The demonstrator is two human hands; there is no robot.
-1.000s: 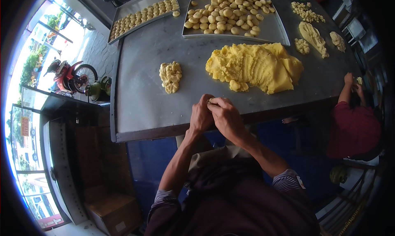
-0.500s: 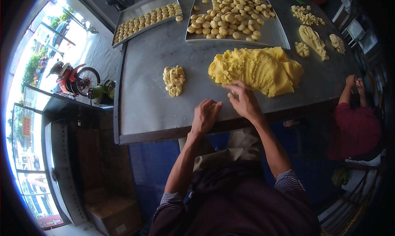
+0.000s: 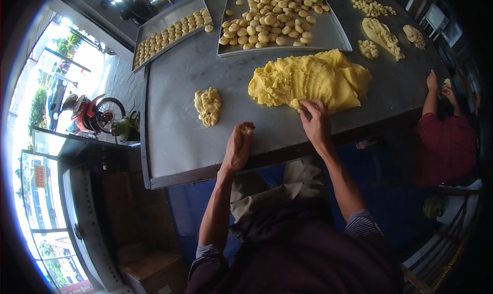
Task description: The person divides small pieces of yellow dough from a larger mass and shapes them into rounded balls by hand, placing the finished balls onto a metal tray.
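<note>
My left hand (image 3: 237, 145) is curled round a small piece of pale dough (image 3: 245, 131) near the steel table's front edge. My right hand (image 3: 317, 121) pinches at the front edge of a big crumbly mound of yellow filling (image 3: 334, 78), its fingertips on a small lump there. A small knobbly pile of pale dough (image 3: 207, 105) lies left of the mound, above my left hand.
The steel table (image 3: 174, 145) holds a tray of scattered round balls (image 3: 269, 22), a tray of rows (image 3: 172, 32) and several dough pieces (image 3: 380, 37). A co-worker (image 3: 444, 145) in maroon works at the right. A motorbike (image 3: 97, 114) stands outside at the left.
My hands have parted: the right went up and right to the yellow mound, the left drew slightly down and left. The co-worker's hands rose a little in view.
</note>
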